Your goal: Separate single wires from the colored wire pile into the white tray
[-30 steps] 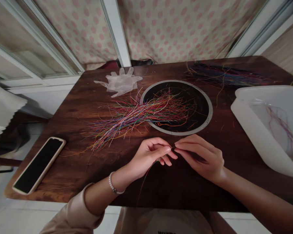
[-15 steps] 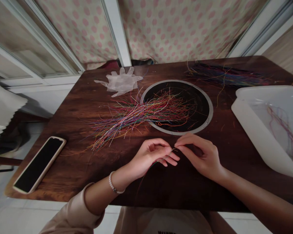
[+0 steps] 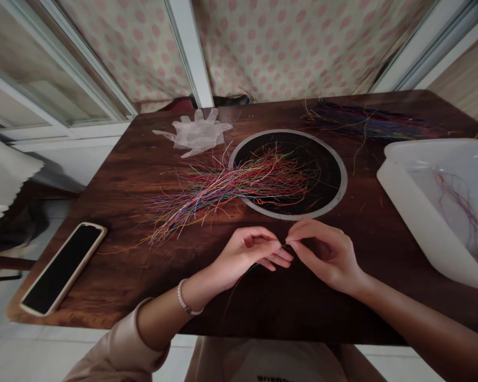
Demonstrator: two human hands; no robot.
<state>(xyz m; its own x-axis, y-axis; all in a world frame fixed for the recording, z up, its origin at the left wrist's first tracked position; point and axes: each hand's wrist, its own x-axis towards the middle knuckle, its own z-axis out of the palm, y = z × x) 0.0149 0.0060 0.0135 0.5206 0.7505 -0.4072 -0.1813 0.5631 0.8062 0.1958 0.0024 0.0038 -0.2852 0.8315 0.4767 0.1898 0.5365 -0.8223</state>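
Thin coloured wires (image 3: pixel 250 268) run from my left hand (image 3: pixel 255 249), pinched between thumb and forefinger, and trail down toward the table's front edge. My right hand (image 3: pixel 324 252) pinches at the wires' short ends, its fingertips almost touching those of the left. How many wires there are is too fine to tell. Just beyond both hands, a large loose bundle of multicoloured wires (image 3: pixel 223 185) lies partly on a round black plate (image 3: pixel 326 164) with a grey rim.
A phone (image 3: pixel 63 270) lies at the table's left. Behind the bundle rests a clear plastic glove (image 3: pixel 201 132). A white tub (image 3: pixel 410 212) with a few wires stands at the right, and a darker wire bundle (image 3: pixel 374 122) lies at the back right of the table (image 3: pixel 115 180).
My right fingertips have shifted slightly and now cover more of the short wire ends. My left hand stays nearly still, holding the wires.
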